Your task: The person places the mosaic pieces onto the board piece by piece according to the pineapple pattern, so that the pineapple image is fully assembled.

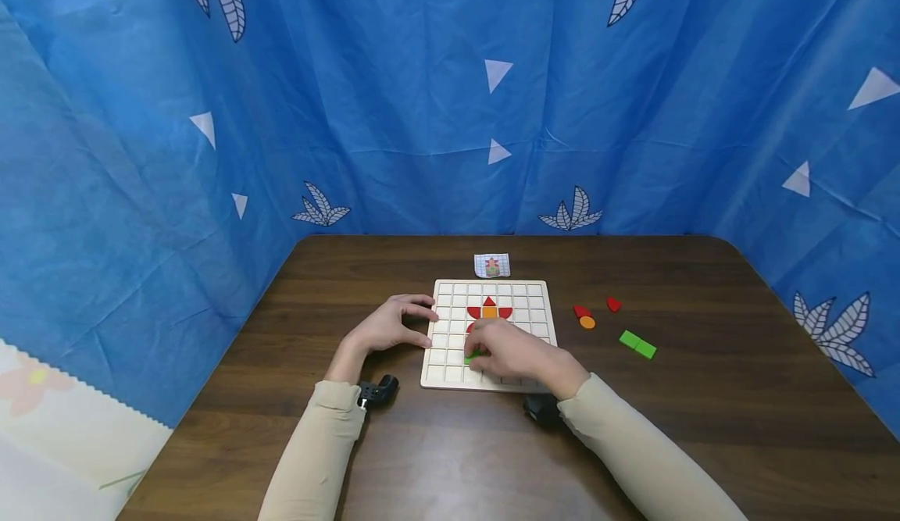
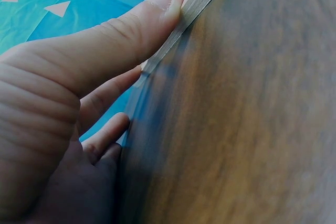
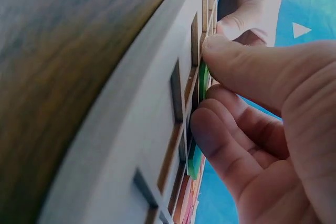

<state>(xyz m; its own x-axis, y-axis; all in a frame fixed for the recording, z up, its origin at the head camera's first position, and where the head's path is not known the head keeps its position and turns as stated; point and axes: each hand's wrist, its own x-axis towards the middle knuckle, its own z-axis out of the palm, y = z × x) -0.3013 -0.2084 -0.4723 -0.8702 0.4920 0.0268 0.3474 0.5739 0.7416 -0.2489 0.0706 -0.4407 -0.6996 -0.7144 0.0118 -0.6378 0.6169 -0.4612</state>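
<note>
A pale wooden grid board point(image 1: 444, 377) lies on the table in the head view. My left hand point(image 1: 388, 326) is at its left side, thumb and fingers spread; in the left wrist view the thumb point(image 2: 157, 11) touches the board's edge. Over the lower middle of the grid, my right hand point(image 1: 516, 349) pinches a green tile point(image 3: 203, 80) between thumb and fingertips, at the grid's surface. Another green tile point(image 3: 194, 162) sits close by in the grid. Red pieces point(image 1: 505, 313) surround an orange square point(image 1: 489, 312) on the board; the right hand hides part of this pattern.
Behind the board lies a small picture card point(image 1: 491, 265). To the right are red pieces point(image 1: 614, 305), an orange disc point(image 1: 587, 322) and green tiles point(image 1: 637, 344). A blue curtain point(image 1: 429, 115) hangs behind the brown table point(image 1: 450, 458).
</note>
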